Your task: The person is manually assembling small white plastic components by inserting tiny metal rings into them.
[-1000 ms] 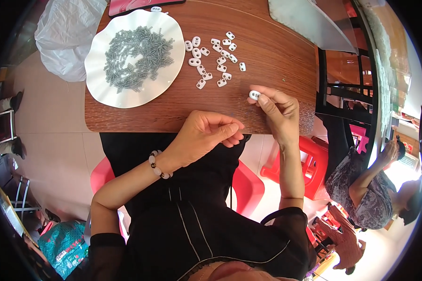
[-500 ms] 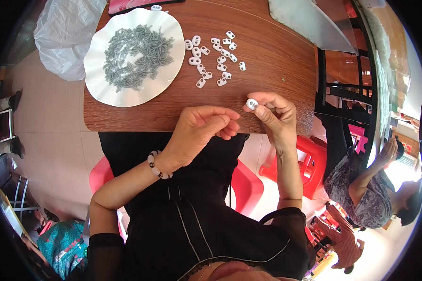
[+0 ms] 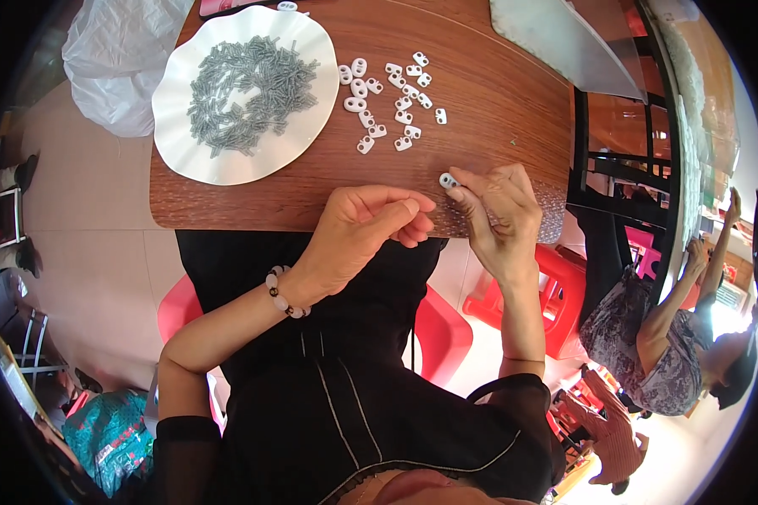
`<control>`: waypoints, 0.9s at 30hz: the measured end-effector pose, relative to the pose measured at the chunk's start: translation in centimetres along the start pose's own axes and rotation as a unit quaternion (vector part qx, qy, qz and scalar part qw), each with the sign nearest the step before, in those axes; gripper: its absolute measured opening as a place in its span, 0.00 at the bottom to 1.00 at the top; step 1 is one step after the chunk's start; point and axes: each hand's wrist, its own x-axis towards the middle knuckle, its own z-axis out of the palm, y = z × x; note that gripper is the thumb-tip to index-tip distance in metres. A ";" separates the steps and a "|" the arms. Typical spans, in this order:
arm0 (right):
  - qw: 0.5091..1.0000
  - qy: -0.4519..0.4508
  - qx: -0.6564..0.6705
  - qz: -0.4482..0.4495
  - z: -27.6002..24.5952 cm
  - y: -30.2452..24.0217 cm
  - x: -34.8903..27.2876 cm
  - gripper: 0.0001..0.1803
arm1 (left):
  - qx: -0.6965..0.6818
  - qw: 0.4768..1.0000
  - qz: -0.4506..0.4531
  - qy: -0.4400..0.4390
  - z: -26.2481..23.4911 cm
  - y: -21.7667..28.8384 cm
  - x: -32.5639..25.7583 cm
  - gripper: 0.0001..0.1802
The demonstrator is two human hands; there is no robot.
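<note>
My right hand [image 3: 501, 215] pinches a small white plastic two-hole clip [image 3: 448, 180] at the fingertips, just above the near edge of the brown wooden table [image 3: 488, 101]. My left hand [image 3: 364, 229] is curled closed beside it, fingertips together; what it holds I cannot tell. Beyond: a loose scatter of matching white clips [image 3: 392, 97], then a white scalloped plate [image 3: 177, 135] heaped with small grey pins [image 3: 248, 84]. Bare tabletop lies right of the scatter. A white plastic bag [image 3: 114, 59] sits off the table's left edge.
</note>
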 end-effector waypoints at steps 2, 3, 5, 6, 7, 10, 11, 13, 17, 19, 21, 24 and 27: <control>0.999 -0.008 -0.041 -0.010 -0.4 -0.5 0.2 0.12 | 0.000 1.000 -0.001 0.001 0.0 0.1 0.0 0.12; 0.999 -0.009 -0.040 -0.010 -0.4 -0.6 0.3 0.12 | 0.001 1.000 -0.005 0.000 0.0 0.1 0.0 0.12; 0.993 -0.026 -0.111 -0.028 -0.4 -0.9 0.3 0.13 | 0.001 1.000 -0.010 -0.004 0.0 0.1 0.0 0.12; 0.991 -0.064 -0.110 -0.027 0.6 -0.4 0.4 0.14 | 0.000 1.000 -0.011 -0.005 -0.1 0.0 0.0 0.12; 0.991 -0.064 -0.111 -0.028 0.7 -0.1 0.4 0.14 | 0.000 1.000 -0.010 -0.006 -0.2 0.0 0.0 0.12; 0.993 -0.061 -0.101 -0.022 0.5 -0.3 0.8 0.12 | 0.009 1.000 -0.013 -0.010 -0.1 0.2 0.2 0.12; 0.993 -0.062 -0.099 -0.022 0.5 -0.6 1.0 0.12 | 0.009 1.000 -0.014 -0.008 -0.1 0.2 0.1 0.12; 0.993 -0.057 -0.103 -0.013 0.6 -0.8 1.2 0.10 | 0.013 1.000 -0.016 -0.008 -0.3 0.1 0.0 0.12; 0.994 -0.036 -0.107 0.014 0.7 0.3 1.5 0.08 | 0.014 1.000 -0.011 -0.019 -0.3 0.2 0.0 0.12; 0.995 -0.050 -0.077 0.023 0.6 0.7 1.6 0.09 | 0.052 0.997 -0.026 -0.053 -0.3 0.4 0.1 0.12; 0.996 -0.063 -0.059 0.022 0.9 0.7 1.6 0.10 | 0.054 0.997 -0.032 -0.051 -0.2 0.4 0.1 0.12; 0.996 -0.084 -0.037 0.019 1.3 0.5 1.6 0.10 | 0.054 0.997 -0.037 -0.046 -0.2 0.5 0.1 0.12; 0.995 -0.093 -0.035 0.017 1.7 0.7 1.5 0.11 | 0.050 0.997 -0.034 -0.046 -0.2 0.4 0.1 0.12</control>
